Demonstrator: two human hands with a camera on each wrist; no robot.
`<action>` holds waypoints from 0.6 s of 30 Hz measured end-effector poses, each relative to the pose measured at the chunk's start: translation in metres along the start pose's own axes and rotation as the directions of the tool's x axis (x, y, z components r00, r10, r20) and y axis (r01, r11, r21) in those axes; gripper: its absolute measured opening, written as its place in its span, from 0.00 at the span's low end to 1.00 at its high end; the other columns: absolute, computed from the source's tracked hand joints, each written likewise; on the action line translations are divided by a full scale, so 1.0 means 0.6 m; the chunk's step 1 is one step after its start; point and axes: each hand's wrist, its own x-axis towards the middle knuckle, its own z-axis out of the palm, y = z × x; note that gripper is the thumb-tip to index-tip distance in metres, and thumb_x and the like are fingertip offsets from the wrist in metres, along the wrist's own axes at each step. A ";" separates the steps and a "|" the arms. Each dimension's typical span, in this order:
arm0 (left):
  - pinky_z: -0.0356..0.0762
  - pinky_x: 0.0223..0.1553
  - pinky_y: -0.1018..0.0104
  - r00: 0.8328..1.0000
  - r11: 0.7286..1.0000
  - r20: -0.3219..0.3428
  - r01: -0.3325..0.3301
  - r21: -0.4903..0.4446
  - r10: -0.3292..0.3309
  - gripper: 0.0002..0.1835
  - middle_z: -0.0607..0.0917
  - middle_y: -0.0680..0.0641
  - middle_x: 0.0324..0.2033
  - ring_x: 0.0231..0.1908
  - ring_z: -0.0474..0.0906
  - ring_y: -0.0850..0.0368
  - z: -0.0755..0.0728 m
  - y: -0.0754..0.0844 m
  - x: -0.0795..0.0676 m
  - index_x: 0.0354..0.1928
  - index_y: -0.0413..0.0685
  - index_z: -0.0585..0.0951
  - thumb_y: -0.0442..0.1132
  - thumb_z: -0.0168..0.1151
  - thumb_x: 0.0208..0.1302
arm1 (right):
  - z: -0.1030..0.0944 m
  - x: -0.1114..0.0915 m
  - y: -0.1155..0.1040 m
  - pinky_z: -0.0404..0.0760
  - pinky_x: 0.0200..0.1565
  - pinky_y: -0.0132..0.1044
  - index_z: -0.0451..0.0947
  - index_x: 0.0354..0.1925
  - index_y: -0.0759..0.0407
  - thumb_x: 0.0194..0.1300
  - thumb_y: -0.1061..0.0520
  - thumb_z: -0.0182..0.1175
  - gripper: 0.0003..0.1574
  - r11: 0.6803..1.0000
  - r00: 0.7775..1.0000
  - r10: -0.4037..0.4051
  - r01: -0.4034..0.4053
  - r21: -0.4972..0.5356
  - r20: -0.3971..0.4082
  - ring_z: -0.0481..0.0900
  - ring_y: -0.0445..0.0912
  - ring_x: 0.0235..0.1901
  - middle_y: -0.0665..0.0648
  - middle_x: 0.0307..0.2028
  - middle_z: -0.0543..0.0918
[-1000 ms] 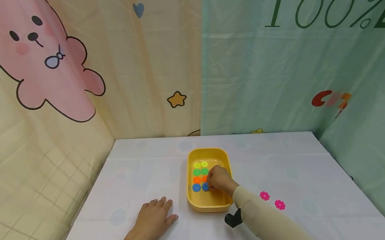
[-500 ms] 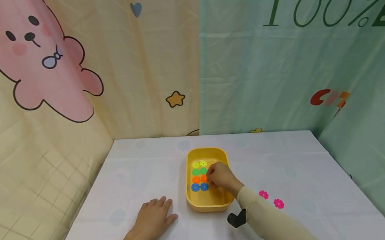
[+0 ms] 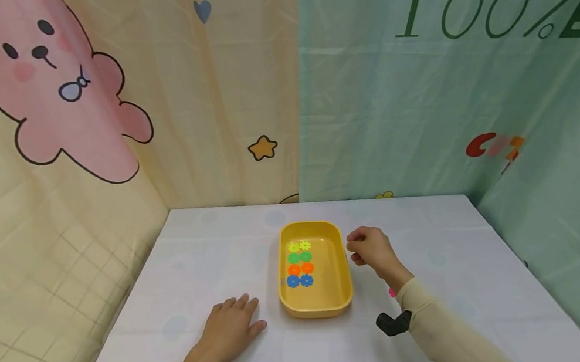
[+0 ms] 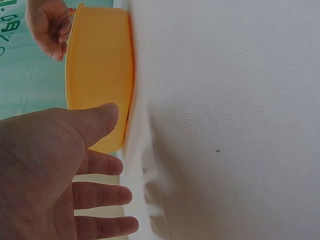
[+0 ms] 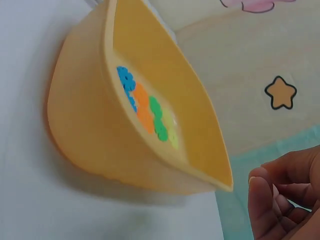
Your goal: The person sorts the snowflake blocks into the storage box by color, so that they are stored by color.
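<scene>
A yellow tray (image 3: 328, 271) stands on the white-covered table. Inside, along its left side, lie paired flower-shaped pieces: yellow (image 3: 299, 246), green (image 3: 300, 257), orange (image 3: 300, 269) and blue (image 3: 300, 281). My right hand (image 3: 374, 249) hovers just right of the tray, fingers loosely bent and nothing visible in them; the right wrist view shows the thumb (image 5: 259, 200) close to the index fingertip. My left hand (image 3: 231, 329) rests on the table left of the tray, fingers spread and apart from it. One pink flower piece (image 3: 392, 292) peeks out beside the right sleeve.
A black wrist device (image 3: 394, 323) sits under the right forearm. Printed curtains (image 3: 228, 93) enclose the table at the back and sides. The tray's raised wall (image 5: 95, 110) stands between the right hand and the pieces.
My right hand has lifted out of the tray and moved right, leaving the right orange piece in full view. My right forearm now covers most of the pink pieces. The left hand stays put.
</scene>
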 end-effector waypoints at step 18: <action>0.72 0.58 0.33 1.000 1.000 0.005 0.005 0.002 -0.005 0.30 0.82 0.38 0.61 0.60 0.77 0.34 -0.005 0.004 -0.001 0.61 0.45 0.82 0.59 0.66 0.67 | -0.118 -0.033 0.102 0.82 0.29 0.40 0.81 0.52 0.64 0.71 0.58 0.60 0.16 0.817 0.947 -0.307 0.212 -0.536 -0.093 0.83 0.50 0.30 0.63 0.41 0.86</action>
